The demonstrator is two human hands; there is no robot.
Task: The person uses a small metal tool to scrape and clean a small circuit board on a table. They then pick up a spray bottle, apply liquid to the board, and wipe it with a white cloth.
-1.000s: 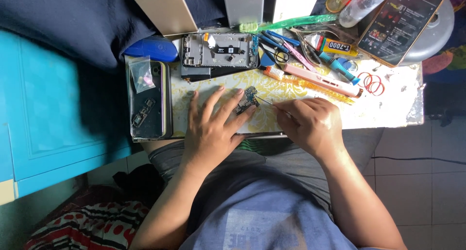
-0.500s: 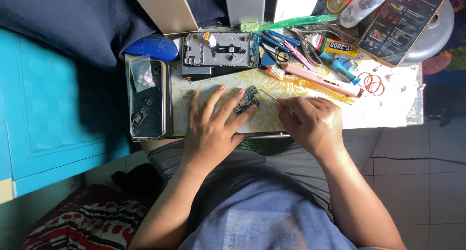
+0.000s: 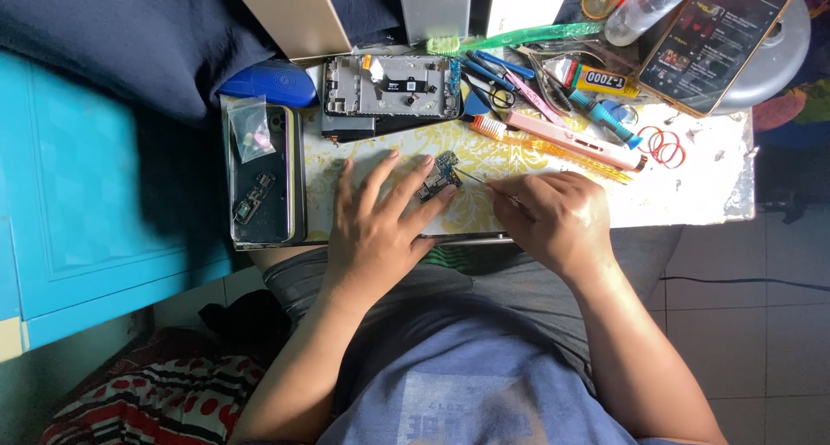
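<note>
— What do you see, from biggest to smallest?

— I see the surface (image 3: 692,194) with a yellow pattern. My left hand (image 3: 376,229) lies flat on it, fingers spread, and its fingertips press on the small circuit board (image 3: 439,175).

— And the other one?

— My right hand (image 3: 553,216) is closed on a thin tool (image 3: 474,179). Its tip touches the right edge of the board, just beside my left fingertips.

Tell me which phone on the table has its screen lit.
The phone at the far right corner, propped on the grey round stand; the others lie dark or opened.
</note>
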